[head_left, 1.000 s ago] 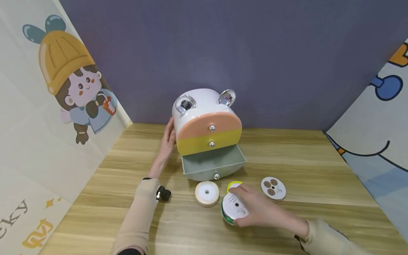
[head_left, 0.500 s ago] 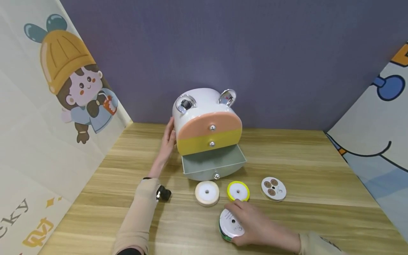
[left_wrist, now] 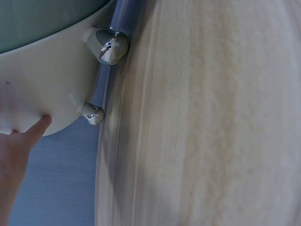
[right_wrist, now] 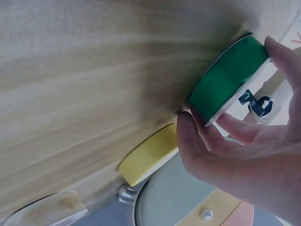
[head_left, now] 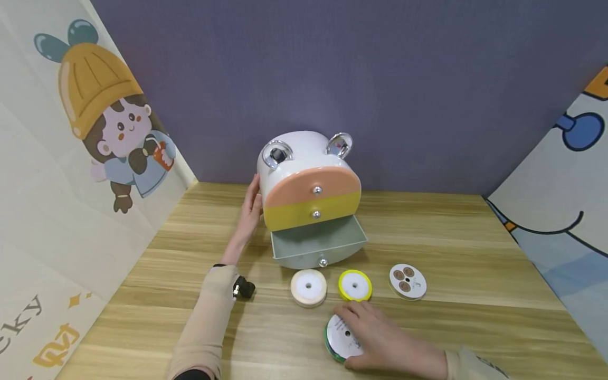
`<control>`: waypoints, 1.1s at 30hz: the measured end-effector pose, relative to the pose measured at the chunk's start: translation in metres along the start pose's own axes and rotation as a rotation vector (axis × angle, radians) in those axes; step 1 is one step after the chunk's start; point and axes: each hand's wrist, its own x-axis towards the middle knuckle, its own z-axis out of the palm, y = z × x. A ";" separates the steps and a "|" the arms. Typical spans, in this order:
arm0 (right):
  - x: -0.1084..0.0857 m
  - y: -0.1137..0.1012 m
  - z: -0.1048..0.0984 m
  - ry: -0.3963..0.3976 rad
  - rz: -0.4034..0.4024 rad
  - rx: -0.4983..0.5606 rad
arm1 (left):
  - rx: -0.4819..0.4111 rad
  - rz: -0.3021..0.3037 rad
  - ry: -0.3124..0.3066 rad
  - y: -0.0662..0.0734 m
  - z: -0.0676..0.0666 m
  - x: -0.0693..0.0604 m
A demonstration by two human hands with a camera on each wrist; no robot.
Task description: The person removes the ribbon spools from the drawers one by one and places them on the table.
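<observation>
In the head view my right hand (head_left: 382, 338) grips a green ribbon spool (head_left: 339, 340) with a white printed face. The right wrist view shows my thumb on one side of that green spool (right_wrist: 230, 75) and fingers on the other, low at the wooden surface. My left hand (head_left: 249, 211) rests its extended fingers on the left side of a white cabinet (head_left: 306, 150) with silver ears. The cabinet has orange and yellow drawers, both closed, and a grey-green bottom drawer (head_left: 323, 258) pulled out. In the left wrist view a fingertip touches the cabinet's pale side (left_wrist: 51, 84).
Between the drawer and my right hand lie a cream ribbon spool (head_left: 309, 288) and a yellow ribbon spool (head_left: 355, 285). Farther right is a white spool with brown circles (head_left: 407, 282). The wooden table (head_left: 456, 243) meets a blue-grey panel (head_left: 404, 105) behind the cabinet.
My right hand has drawn the green ribbon spool nearer to me and slightly left, uncovering the yellow spool. Over the last half second it barely shifts. My left hand stays put.
</observation>
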 end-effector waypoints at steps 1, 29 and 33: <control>0.000 0.000 0.000 -0.002 -0.001 0.001 | 0.000 0.002 0.001 0.000 0.000 0.000; 0.089 0.042 -0.029 -0.126 0.433 0.954 | -0.003 -0.004 0.001 -0.003 0.000 0.001; 0.094 0.043 -0.027 -0.113 0.439 0.951 | -0.005 -0.002 0.004 -0.003 -0.001 0.001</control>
